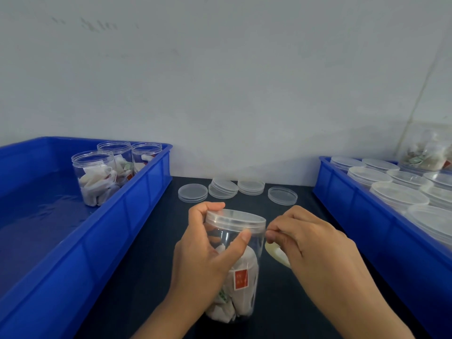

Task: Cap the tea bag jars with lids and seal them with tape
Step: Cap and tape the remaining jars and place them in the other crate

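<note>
On the dark table (151, 253), near the middle and between two blue crates, a clear jar (241, 285) is standing upright with a clear lid (236, 220) sitting on top. White tea bags are filling its lower half, and a red tag (240, 279) is showing through the wall. The left hand (208, 255) is gripping the jar, fingers curling round the far side at the lid's rim and the thumb pressing the near wall just under the lid. The right hand (310, 243) is pinching something thin at the lid's right edge; whether this is a tape end is hard to tell. A pale tape roll (277, 254) is peeking out beneath that hand, mostly hidden by it.

Spare lids (238, 189) are lying in small stacks on the far part of the table. The left crate (137, 204) is holding three open jars (97, 177) of tea bags. The right crate (347, 196) is cut off by the frame edge and is holding capped jars (401, 196), seen only by their tops. A blurred jar of tea bags is standing at its far end.
</note>
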`<state>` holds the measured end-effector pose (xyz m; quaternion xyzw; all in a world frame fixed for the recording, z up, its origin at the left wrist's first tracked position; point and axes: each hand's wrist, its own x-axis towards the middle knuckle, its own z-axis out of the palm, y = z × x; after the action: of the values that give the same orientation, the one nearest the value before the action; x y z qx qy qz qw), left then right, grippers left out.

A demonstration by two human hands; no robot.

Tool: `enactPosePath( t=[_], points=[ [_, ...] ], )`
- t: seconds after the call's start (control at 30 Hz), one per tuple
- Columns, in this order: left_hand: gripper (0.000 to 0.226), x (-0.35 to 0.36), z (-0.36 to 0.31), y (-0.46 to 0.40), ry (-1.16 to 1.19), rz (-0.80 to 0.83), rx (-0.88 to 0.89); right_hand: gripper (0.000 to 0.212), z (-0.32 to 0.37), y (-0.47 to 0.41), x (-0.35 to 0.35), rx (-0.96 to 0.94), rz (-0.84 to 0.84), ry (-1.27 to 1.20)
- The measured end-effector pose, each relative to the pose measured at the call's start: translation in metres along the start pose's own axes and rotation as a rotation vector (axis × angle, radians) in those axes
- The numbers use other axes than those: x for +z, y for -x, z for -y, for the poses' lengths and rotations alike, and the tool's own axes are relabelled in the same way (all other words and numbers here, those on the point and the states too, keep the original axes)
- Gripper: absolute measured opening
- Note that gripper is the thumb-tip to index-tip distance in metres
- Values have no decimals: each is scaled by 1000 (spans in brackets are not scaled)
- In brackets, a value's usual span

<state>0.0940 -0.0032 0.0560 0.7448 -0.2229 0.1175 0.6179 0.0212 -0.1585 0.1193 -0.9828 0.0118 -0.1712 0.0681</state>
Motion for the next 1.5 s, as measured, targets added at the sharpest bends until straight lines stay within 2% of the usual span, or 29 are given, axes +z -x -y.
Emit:
enactPosePath(
  t=[0.3, 0.47, 0.57, 0.63, 0.7, 0.8, 0.87, 0.93, 1.0, 1.07, 1.2, 1.3, 1.37, 1.5],
  points=[
    [52, -3, 1, -2, 120, 59, 37, 23, -4, -6, 6, 30, 79, 25],
    [57, -8, 4, -8, 219, 116, 45, 12, 4, 2, 10, 54, -1, -94],
    [58, -10, 6, -10, 291, 169, 53, 57, 5, 5, 11, 41, -71, -257],
    [59, -11, 7, -9, 297, 211, 63, 69, 3, 4, 7, 68, -50, -334],
    [65, -10, 7, -9, 300, 236, 74, 73, 1, 3, 5, 93, 0, -360],
    [84, -10, 6, -8, 304, 240, 16, 50, -1, 1, 6, 64, 37, -296],
    [75, -14, -1, -7, 144, 259, -13, 39, 0, 3, 8, 43, 2, -206],
    [52, -18, -6, -6, -228, 256, -11, 38, 5, 5, 9, 43, -30, -197],
    [62, -17, -9, -6, -436, 134, 65, 39, 10, 7, 11, 50, -72, -196],
    [70, -13, -8, -3, -377, 84, 66, 43, 16, 9, 13, 43, -81, -163],
    [95, -14, -3, -4, -107, 214, -25, 48, 28, 9, 17, -44, -9, -65],
    [74, -21, 1, -12, -41, 275, -13, 48, 29, 10, 20, -66, -4, -78],
    [69, -23, 5, -14, -4, 286, -24, 48, 28, 12, 20, -68, -22, -131],
    [62, -22, 9, -13, 69, 196, -5, 49, 24, 9, 18, -9, 32, -327]
  ],
)
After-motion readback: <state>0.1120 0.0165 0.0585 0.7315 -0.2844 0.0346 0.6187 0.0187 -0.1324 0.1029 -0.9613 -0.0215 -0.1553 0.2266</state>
